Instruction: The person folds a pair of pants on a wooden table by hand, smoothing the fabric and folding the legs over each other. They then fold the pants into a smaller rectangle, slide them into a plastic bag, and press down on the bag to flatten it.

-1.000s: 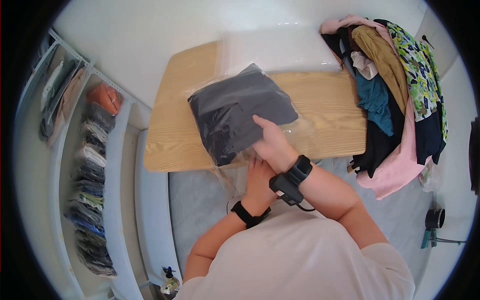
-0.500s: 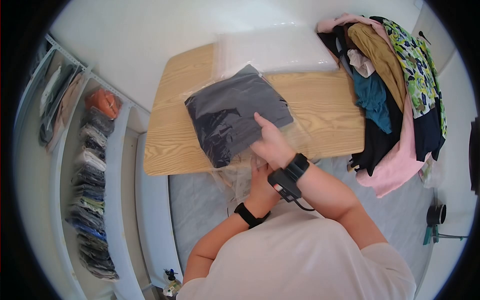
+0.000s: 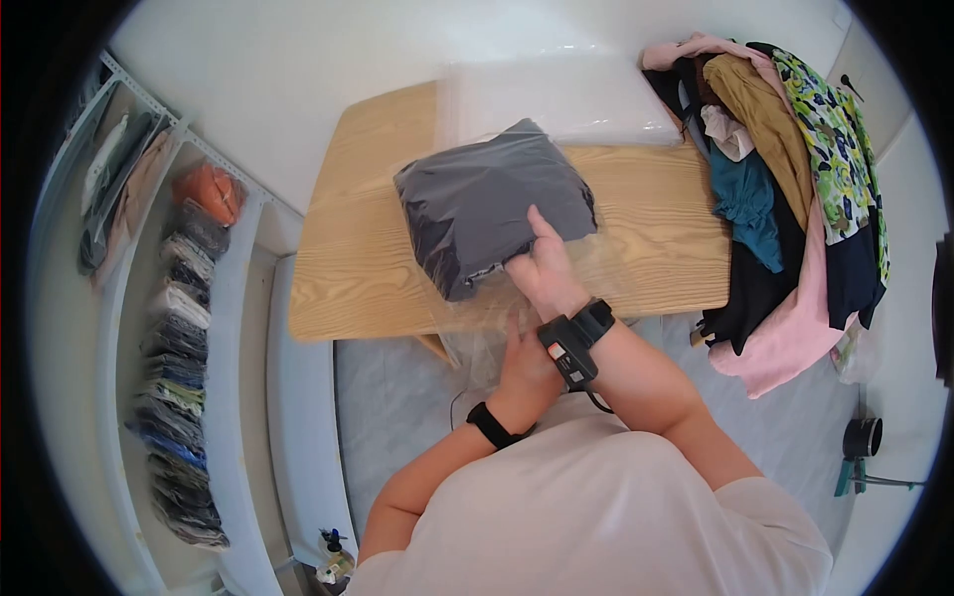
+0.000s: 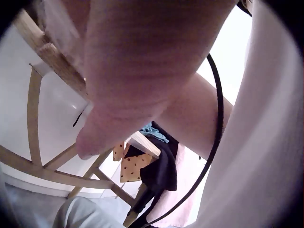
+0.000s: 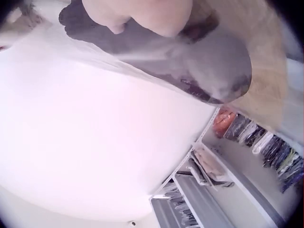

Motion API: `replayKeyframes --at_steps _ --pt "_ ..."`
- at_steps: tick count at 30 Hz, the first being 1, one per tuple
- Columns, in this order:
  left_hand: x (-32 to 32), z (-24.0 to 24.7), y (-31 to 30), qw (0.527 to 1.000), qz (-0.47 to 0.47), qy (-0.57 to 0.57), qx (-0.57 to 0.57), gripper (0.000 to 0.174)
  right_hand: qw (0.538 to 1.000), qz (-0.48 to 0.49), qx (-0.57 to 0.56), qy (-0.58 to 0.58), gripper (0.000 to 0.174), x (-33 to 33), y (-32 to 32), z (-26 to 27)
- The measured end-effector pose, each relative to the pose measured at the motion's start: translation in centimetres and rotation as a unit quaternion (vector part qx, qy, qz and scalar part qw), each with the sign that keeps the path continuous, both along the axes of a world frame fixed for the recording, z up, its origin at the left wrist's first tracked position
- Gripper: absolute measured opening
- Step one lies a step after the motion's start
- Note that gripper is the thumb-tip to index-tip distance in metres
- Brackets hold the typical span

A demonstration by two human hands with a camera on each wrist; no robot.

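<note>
A folded dark grey garment [image 3: 487,199] inside a clear plastic bag lies tilted above the table's front part. My right hand [image 3: 550,278] grips its near right edge, thumb on top and the other fingers mostly hidden beneath; the right wrist view shows this hand [image 5: 142,14] against the dark garment [image 5: 209,61]. Loose clear plastic [image 3: 472,343] hangs from the near side of the garment. Below my right wrist, my left hand [image 3: 529,372] holds that loose plastic, its fingertips partly hidden. Only part of the left hand [image 4: 137,61] shows in the left wrist view, with blurred plastic beside it.
Flat clear bags [image 3: 556,94] lie at the back of the wooden table [image 3: 656,219]. Piled clothes [image 3: 760,149] hang over its right end. At the left stands a white shelf [image 3: 229,348] of bagged garments [image 3: 179,368]. A black cable [image 4: 219,114] crosses the left wrist view.
The bagged garment has shifted right and its near edge has moved away from me. My right hand has moved right with it; my left hand remains beneath the right wrist.
</note>
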State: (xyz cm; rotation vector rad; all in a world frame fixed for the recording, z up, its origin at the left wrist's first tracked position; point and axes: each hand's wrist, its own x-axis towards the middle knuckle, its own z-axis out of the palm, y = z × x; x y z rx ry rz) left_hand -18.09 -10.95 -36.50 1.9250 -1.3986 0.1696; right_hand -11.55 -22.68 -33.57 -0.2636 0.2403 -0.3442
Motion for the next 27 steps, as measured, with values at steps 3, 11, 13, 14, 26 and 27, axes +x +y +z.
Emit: replayKeyframes --at_steps 3,11,13,14,26,27 --pt "0.0 -0.1 0.3 0.999 -0.018 0.031 -0.001 0.023 0.994 0.022 0.11 -0.013 0.042 0.4 0.0 -1.1" --pt "0.6 0.3 2.1 0.998 -0.035 -0.005 0.051 0.028 0.995 0.058 0.054 0.054 0.038 -1.0 1.1 1.2" --pt "1.4 4.6 4.4 0.971 -0.182 0.083 0.13 0.034 0.992 0.102 0.03 0.062 0.043 -1.2 1.0 0.4" --pt "2.1 5.3 6.4 0.963 -0.182 0.157 0.121 0.031 0.992 0.101 0.031 0.063 0.043 -1.3 0.7 0.0" --pt "7.9 2.5 11.4 0.81 0.199 0.551 -0.028 0.021 0.976 0.187 -0.03 0.108 0.027 -0.2 3.7 -0.3" --pt "8.0 2.1 11.5 0.811 0.186 0.553 -0.036 0.021 0.98 0.159 0.025 0.114 0.027 0.1 3.9 -0.5"
